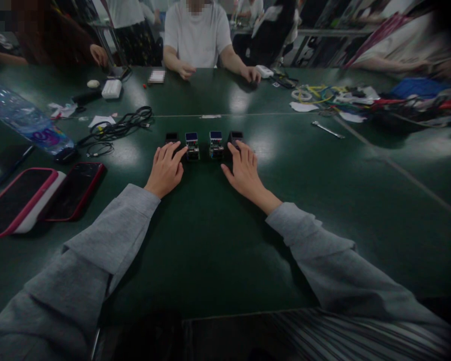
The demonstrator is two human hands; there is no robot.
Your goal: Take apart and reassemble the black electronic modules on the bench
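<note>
Four small devices stand in a row on the green table [206, 240]. The two inner ones, a left circuit-board module [192, 146] and a right circuit-board module [216, 145], have small dark screens on top and bare boards below. A small black box [171, 136] stands at the left end and another black box [237, 135] at the right end. My left hand [166, 169] lies with fingers apart by the left black box, its index fingertip at the left module's edge. My right hand [244, 170] is spread too, fingertips against the right black box, thumb apart.
To the left lie phones [75, 193], a plastic bottle [30, 120] and a coiled black cable [124, 125]. A wrench [327, 130] and a heap of cables [361, 98] are on the right. Across the table sits a person in a white shirt [197, 32], hands at the far edge.
</note>
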